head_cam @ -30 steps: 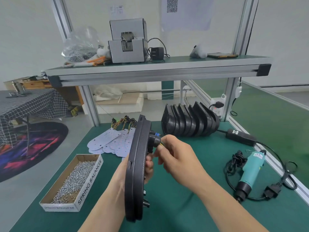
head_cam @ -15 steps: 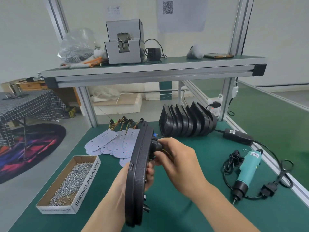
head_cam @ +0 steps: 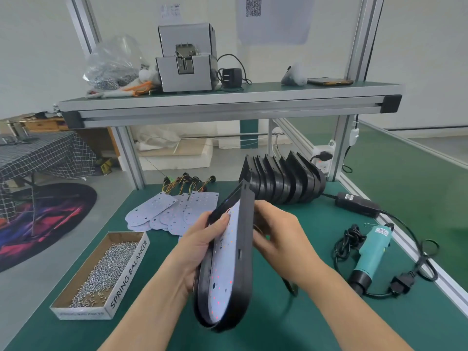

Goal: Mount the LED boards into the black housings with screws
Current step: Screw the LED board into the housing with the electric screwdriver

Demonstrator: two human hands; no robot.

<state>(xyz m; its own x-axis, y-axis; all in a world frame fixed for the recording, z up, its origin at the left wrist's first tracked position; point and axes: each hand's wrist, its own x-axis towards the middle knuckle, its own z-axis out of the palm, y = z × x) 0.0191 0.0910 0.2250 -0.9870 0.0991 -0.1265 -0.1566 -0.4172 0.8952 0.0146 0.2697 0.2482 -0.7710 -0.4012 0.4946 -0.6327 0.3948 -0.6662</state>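
I hold a black housing [head_cam: 243, 262] upright above the green table, tilted so its inside shows. A white LED board [head_cam: 224, 272] lies inside it. My left hand [head_cam: 200, 247] grips the housing's left rim, thumb on the board's top. My right hand [head_cam: 281, 236] holds the housing's back side, fingers curled behind it. Loose white LED boards [head_cam: 172, 211] with coloured wires lie fanned out further back. A row of black housings [head_cam: 281, 181] stands behind them. A cardboard box of screws [head_cam: 106, 269] sits at the left.
A teal electric screwdriver [head_cam: 369, 252] with coiled cable lies at the right, its black power adapter [head_cam: 357, 205] beyond it. An upper shelf [head_cam: 228, 102] carries a grey screw feeder [head_cam: 186, 64] and a bag of screws [head_cam: 114, 69]. An aluminium rail borders the table on the right.
The housing has turned from edge-on to showing its inside with the board. My right hand has moved from the connector on the back to the housing's rear face.
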